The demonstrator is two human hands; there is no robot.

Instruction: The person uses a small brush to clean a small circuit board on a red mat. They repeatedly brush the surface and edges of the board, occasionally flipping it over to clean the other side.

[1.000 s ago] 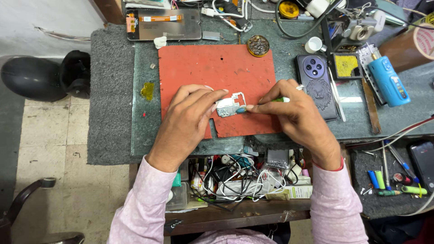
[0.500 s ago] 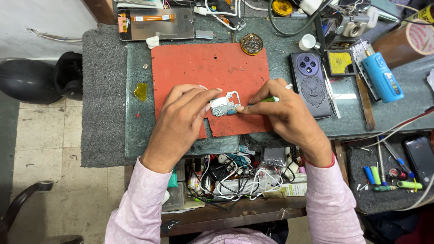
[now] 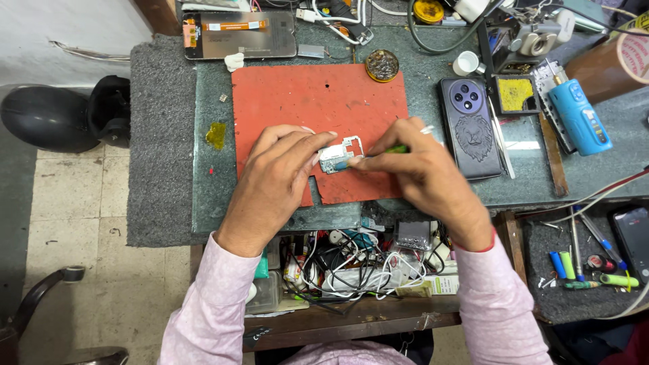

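A small circuit board (image 3: 336,157) with a white frame lies on the red work mat (image 3: 318,101). My left hand (image 3: 277,182) rests on the mat and pins the board with its fingertips. My right hand (image 3: 422,179) grips a thin green-handled tool (image 3: 397,148) whose tip touches the board's right side. Both wrists wear pink sleeves.
A dark phone back (image 3: 471,128) lies right of the mat, with a blue device (image 3: 580,118) and a yellow sponge tray (image 3: 516,94) beyond. A phone screen panel (image 3: 236,34) and a round tin (image 3: 382,65) sit at the back. An open drawer of cables (image 3: 351,267) is below the desk edge.
The view has shifted slightly; my hands stay on the board, with the tool tip still against it.
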